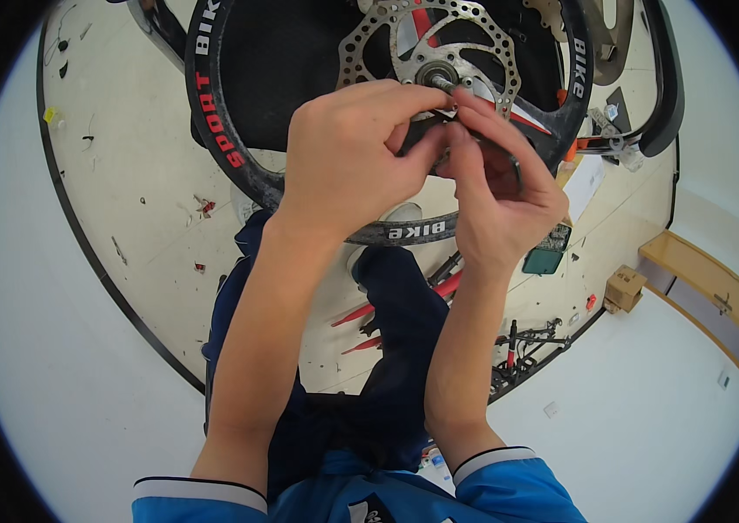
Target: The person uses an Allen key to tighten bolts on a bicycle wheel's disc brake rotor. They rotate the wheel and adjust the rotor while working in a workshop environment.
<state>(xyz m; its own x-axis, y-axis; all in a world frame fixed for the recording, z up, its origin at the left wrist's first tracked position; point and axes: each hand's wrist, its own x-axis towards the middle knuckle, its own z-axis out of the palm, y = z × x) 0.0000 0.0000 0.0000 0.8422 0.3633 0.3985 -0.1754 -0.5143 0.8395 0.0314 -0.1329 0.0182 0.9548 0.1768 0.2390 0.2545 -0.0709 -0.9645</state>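
Note:
Close in front of the hub of a black bicycle wheel [252, 170], my two hands meet with their fingertips together. My left hand [352, 157] pinches with thumb and index finger at a small part mostly hidden by the fingers. From the other side, my right hand [509, 196] closes its thumb and fingers on the same spot. A thin dark piece [516, 172] shows inside the curl of the right fingers; its kind is unclear. Just beyond the fingertips are the threaded axle [443, 83] and a drilled silver brake disc [502, 57].
A dark green box [545, 254] lies on the floor right of the wheel. Red and black frame parts [522, 353] lie along the right wall, near a cardboard box [625, 288]. Small scraps [204, 207] dot the floor on the left.

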